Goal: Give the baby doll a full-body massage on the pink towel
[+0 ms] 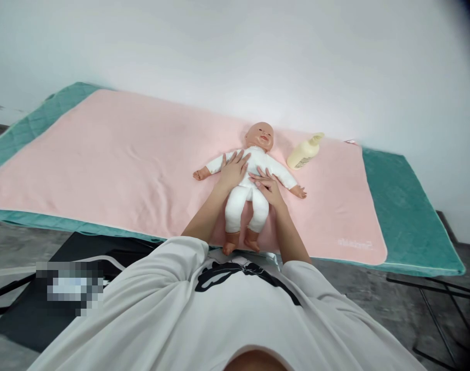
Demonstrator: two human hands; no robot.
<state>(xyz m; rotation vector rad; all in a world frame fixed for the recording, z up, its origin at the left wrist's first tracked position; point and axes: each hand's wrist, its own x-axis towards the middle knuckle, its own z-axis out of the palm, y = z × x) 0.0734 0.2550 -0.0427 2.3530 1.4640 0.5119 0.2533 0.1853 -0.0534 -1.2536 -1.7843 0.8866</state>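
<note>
A baby doll (251, 198) with a white cloth body lies face up on a pink blanket (142, 149), its head toward the wall and its feet toward me. My left hand (235, 169) rests on the left side of the doll's chest, fingers stretched out. Lower on the right side of its torso lies my right hand (269, 186), fingers also extended and spread. Neither hand holds anything. Right of the doll, a pale yellow pump bottle (304, 153) lies tilted on the blanket, its pump pointing to the upper right.
Under the blanket, a green quilted pad (397, 206) shows at both ends of the table. A white wall (219, 56) runs along the far side. At lower left is a black chair-like surface (30, 319) with a blurred patch. Black metal legs (436, 309) stand at lower right.
</note>
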